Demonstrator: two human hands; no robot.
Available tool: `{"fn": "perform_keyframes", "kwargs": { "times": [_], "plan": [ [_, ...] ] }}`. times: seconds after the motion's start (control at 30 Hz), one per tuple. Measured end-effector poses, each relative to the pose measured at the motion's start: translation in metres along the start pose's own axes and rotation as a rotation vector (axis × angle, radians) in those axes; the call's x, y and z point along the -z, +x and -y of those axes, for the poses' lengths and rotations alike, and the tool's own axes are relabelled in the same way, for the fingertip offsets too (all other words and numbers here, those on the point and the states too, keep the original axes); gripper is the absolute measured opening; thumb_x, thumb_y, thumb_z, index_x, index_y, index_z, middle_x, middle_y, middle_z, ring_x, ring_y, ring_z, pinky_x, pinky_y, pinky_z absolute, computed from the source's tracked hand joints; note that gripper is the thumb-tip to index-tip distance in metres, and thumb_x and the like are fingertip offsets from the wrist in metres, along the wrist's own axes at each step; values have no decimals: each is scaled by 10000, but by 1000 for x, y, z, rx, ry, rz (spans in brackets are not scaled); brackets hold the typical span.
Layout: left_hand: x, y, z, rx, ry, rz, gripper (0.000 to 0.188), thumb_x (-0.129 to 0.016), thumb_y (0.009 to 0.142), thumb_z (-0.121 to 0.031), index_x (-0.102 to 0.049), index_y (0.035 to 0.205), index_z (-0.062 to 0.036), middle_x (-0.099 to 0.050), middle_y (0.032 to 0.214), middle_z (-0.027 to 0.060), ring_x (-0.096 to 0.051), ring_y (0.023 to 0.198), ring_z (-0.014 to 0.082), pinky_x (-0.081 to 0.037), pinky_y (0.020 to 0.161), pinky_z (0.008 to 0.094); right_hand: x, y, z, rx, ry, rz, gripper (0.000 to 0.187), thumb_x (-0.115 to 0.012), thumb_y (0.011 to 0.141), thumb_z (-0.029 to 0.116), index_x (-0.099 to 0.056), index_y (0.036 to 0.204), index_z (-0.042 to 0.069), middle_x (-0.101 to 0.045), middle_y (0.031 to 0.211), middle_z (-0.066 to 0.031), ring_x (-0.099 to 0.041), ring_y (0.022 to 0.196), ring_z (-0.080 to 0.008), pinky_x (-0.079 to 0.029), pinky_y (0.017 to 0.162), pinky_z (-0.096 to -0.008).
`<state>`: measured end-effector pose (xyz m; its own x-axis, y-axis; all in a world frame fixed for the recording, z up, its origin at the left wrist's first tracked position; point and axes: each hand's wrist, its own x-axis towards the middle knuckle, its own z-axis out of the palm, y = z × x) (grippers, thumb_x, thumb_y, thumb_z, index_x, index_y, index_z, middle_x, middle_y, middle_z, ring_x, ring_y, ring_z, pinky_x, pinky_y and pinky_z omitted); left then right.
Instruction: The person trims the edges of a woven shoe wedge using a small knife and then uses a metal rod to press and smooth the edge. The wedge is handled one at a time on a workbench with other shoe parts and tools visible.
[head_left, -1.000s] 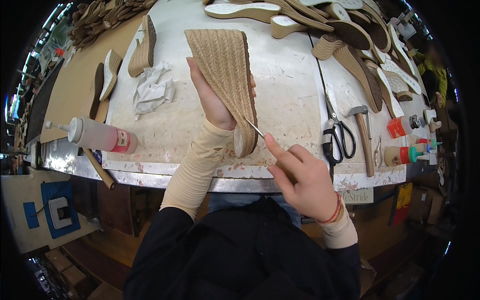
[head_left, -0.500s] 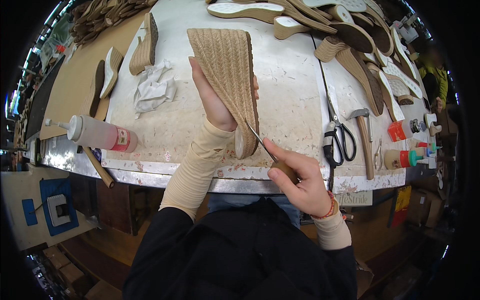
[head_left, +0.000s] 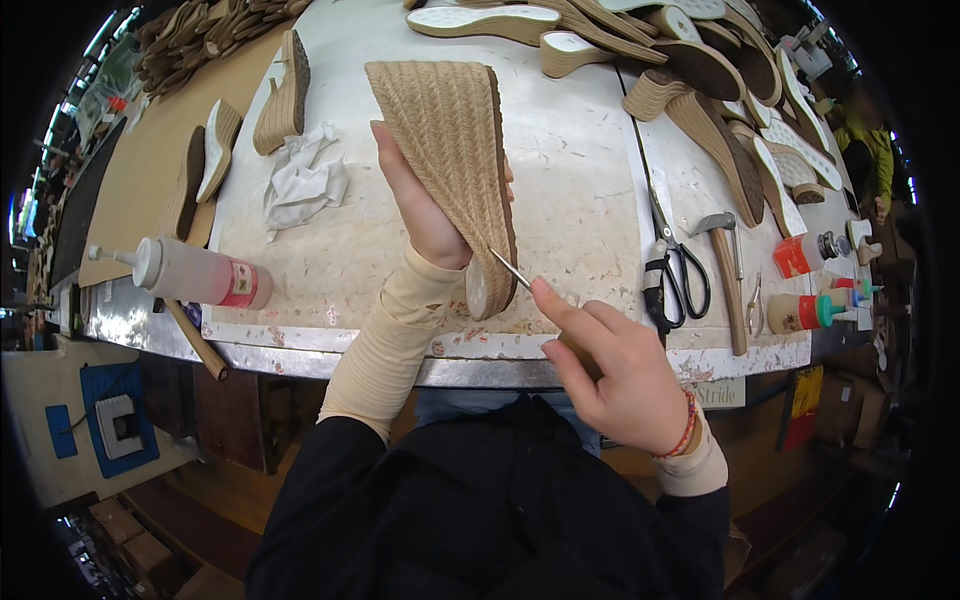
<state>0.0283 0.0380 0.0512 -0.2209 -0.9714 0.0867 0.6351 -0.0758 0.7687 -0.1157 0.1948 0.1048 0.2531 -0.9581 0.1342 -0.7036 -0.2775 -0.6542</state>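
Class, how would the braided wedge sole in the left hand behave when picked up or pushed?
The braided wedge sole is probably stiff: its wide end shows no sag beyond the left hand. The ridged weave likely resists slipping. Stood on its narrow end, it might tip, being wider above.

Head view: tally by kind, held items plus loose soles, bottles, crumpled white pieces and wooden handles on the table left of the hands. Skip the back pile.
Wedge sole in left hand: 1
Thin metal tool in right hand: 1
Loose wedge soles: 3
Squeeze bottle: 1
Crumpled white piece: 1
Wooden handle: 1
Total: 8
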Motion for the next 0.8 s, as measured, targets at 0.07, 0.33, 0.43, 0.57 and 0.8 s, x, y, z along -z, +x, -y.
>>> {"fn": "perform_keyframes", "kwargs": {
  "times": [0.07, 0.33, 0.43, 0.57, 0.8],
  "plan": [
    [-1, -1, 0, -16, 27, -20, 947, -134, 834, -821, -566, 1059, -9, -595, 650, 147, -544, 524, 204, -452, 466, 292, -9, -2, 4, 13, -60, -45, 487, -628, 854, 95, -537, 1331, 66, -498, 712, -91, -537, 479, -259, -442, 445, -362],
    [-5, 0, 3, -54, 58, -139, 876, -157, 843, -811, -571, 992, -53, -600, 651, 121, -560, 527, 203, -469, 467, 286, -30, -6, 5, 10, -322, -135, 552, -658, 805, 22, -522, 1340, 34, -471, 693, -94, -512, 515, -246, -426, 479, -364],
    [0, 2, 1, -19, 52, -84, 904, -191, 822, -838, -585, 964, -38, -592, 663, 103, -569, 542, 190, -466, 481, 299, -24, -8, 0, 35, -195, -119, 542, -664, 810, 58, -532, 1336, 46, -481, 697, -84, -524, 497, -215, -433, 458, -334],
    [7, 9, -3, -7, -40, -105, 916, -190, 805, -855, -581, 966, -42, -589, 636, 110, -559, 508, 195, -457, 455, 298, -19, -13, -2, 20, 108, -110, 540, -679, 802, 52, -546, 1325, 50, -508, 682, -90, -537, 521, -220, -447, 501, -317],
    [8, 5, -2, 13, 1, -24, 937, -175, 789, -871, -576, 961, -42, -586, 618, 118, -553, 501, 200, -447, 447, 296, -26, -1, -15, 2, 471, -103, 471, -630, 852, 20, -537, 1312, -26, -629, 785, -71, -522, 594, -86, -423, 571, -243]
  ]
}}
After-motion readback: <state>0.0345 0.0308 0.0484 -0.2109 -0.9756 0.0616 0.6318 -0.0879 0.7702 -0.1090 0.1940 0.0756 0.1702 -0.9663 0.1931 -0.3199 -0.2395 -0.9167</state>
